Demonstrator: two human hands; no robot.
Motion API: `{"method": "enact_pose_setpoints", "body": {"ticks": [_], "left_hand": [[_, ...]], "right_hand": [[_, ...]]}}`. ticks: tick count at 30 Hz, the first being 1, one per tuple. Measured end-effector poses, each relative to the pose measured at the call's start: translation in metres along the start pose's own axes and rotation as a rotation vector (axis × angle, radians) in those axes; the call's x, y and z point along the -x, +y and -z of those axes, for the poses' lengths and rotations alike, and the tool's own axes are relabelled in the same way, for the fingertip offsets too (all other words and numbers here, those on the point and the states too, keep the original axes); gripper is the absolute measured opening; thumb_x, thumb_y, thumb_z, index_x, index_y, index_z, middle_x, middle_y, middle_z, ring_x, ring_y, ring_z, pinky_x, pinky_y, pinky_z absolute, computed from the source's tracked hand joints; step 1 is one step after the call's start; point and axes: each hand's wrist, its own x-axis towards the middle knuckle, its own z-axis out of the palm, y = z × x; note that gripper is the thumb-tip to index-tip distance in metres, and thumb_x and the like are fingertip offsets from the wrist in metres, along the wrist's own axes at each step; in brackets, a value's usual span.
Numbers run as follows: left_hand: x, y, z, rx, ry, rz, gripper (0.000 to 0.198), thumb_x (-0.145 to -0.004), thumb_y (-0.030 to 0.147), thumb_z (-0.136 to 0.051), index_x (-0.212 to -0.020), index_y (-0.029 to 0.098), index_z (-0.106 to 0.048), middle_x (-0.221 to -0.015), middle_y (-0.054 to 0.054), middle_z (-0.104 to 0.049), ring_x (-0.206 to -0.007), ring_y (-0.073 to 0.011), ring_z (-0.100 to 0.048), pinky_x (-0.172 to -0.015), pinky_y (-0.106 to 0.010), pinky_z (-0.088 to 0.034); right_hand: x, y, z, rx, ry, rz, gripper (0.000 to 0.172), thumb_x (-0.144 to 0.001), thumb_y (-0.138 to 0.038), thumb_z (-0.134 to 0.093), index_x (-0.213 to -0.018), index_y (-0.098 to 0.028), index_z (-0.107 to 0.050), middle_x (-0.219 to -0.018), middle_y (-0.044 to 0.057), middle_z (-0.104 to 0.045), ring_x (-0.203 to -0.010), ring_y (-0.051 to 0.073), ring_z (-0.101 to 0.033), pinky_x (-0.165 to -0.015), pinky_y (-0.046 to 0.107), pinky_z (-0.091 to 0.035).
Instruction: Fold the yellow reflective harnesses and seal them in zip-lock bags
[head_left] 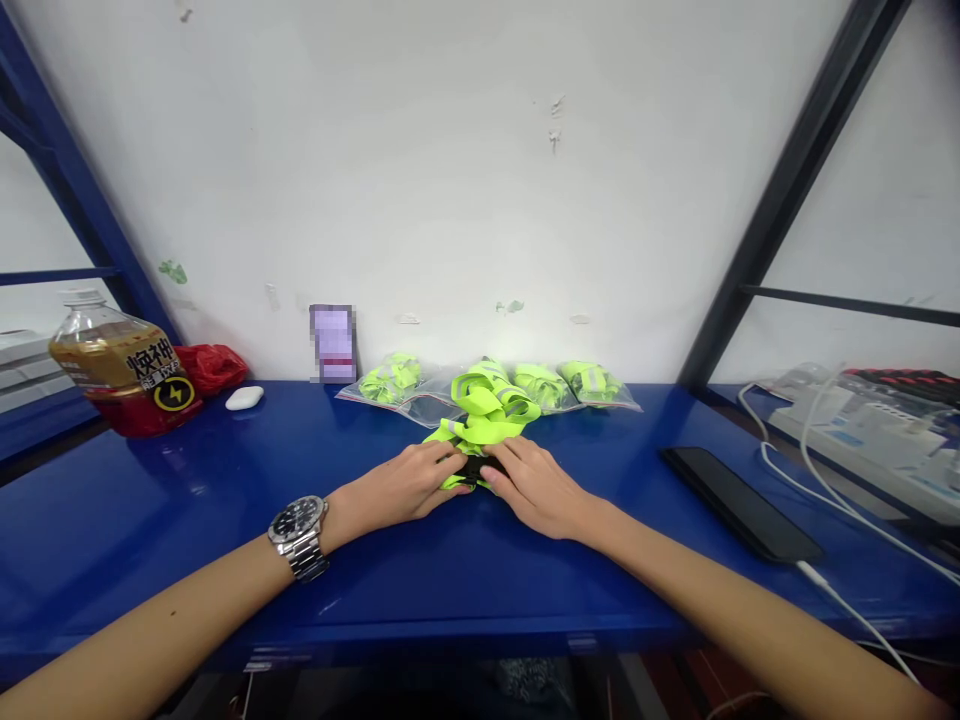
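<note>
In the head view, the left hand (397, 485) and the right hand (534, 488) are meeting equally near a black strip (472, 467), fingers curling closed on it at the near end of a bunched neon-yellow reflective vest (487, 405), whose length is running away toward the wall (480, 170).

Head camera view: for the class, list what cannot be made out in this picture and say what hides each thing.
Head view:
- Black item among the lime-green reflective straps: mostly hidden by the left hand and right hand.
- Upright card against the wall: its face is blurred.
- White device at the right: cut off by the picture's right edge.
</note>
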Motion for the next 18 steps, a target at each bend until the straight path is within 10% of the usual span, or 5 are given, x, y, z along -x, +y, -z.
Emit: {"method": "enact_pose_setpoints", "body": {"ticks": [18], "left_hand": [[0.013, -0.001, -0.007, 0.229, 0.056, 0.112, 0.05, -0.093, 0.047, -0.047, -0.134, 0.021, -0.037, -0.123, -0.012, -0.058, -0.111, -0.026, -0.058, -0.091, -0.038, -0.048]], "right_hand": [[-0.01, 0.021, -0.008, -0.086, 0.006, 0.049, 0.017, -0.094, -0.03, -0.052, -0.093, -0.015, -0.06, -0.082, 0.008, -0.065, -0.075, 0.019, -0.059, -0.067, 0.028, -0.041]]}}
